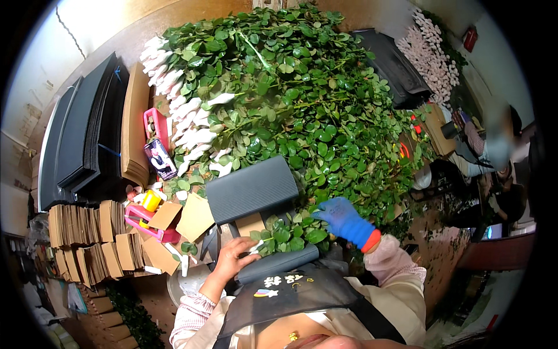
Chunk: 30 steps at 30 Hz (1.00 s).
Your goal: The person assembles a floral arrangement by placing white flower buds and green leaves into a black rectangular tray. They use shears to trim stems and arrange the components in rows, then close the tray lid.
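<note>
A small bunch of green leafy stems point(286, 235) lies on a dark grey corrugated sheet point(250, 189) just in front of me. My left hand point(231, 260) is bare; its fingers curl on the bunch's near end, beside the sheet's rolled near edge point(279, 263). My right hand point(344, 221) wears a blue glove and grips the leaves at the bunch's right side. Behind lies a big heap of leafy stems point(290, 99), with buds in white sleeves point(189, 116) along its left edge.
Black corrugated sheets point(87, 134) are stacked at the left, with brown cardboard pieces point(110, 235) below them. A pink tool point(148, 225), a yellow roll point(151, 200) and a phone point(160, 158) lie nearby. Pale flowers point(430, 58) are at the top right; another person point(494, 168) works at the right.
</note>
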### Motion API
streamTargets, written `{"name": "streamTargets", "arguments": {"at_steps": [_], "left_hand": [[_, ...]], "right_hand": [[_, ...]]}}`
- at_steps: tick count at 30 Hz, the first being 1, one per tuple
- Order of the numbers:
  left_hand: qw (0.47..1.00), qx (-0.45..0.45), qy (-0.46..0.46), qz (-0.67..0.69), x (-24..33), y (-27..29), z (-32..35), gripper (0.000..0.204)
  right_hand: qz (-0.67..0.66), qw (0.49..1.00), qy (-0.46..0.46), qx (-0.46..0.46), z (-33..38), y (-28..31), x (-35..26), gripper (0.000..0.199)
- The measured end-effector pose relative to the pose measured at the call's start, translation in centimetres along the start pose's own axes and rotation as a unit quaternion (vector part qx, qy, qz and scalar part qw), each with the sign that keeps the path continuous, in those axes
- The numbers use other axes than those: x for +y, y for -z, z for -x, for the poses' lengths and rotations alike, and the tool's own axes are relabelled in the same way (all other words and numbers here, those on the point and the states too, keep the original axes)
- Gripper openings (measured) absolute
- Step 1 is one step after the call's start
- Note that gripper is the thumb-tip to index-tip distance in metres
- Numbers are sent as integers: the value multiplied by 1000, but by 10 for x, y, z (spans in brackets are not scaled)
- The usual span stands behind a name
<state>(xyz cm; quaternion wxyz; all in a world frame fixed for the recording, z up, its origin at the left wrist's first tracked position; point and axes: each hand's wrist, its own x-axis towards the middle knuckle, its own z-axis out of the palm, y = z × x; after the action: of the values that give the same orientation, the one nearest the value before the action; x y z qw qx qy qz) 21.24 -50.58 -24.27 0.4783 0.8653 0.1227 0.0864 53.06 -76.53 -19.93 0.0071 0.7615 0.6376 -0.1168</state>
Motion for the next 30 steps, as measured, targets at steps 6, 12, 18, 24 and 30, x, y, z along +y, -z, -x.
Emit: {"name": "streamTargets", "arguments": {"at_steps": [6, 12, 18, 24, 30], "left_hand": [[999, -18, -25, -29, 7, 6, -7, 43], [998, -7, -44, -37, 9, 10, -10, 29], [999, 46, -8, -21, 8, -5, -11, 20], [999, 36, 28, 17, 4, -3, -10, 33], [994, 55, 51, 77, -16, -8, -7, 87]], "right_hand": [[-18, 945, -41, 325, -137, 100, 60, 38], [158, 940, -165, 253, -267, 70, 136, 40], [15, 931, 7, 365, -169, 122, 76, 52], [36, 929, 63, 363, -65, 156, 33, 62], [45, 984, 60, 159, -6, 83, 36, 63]]}}
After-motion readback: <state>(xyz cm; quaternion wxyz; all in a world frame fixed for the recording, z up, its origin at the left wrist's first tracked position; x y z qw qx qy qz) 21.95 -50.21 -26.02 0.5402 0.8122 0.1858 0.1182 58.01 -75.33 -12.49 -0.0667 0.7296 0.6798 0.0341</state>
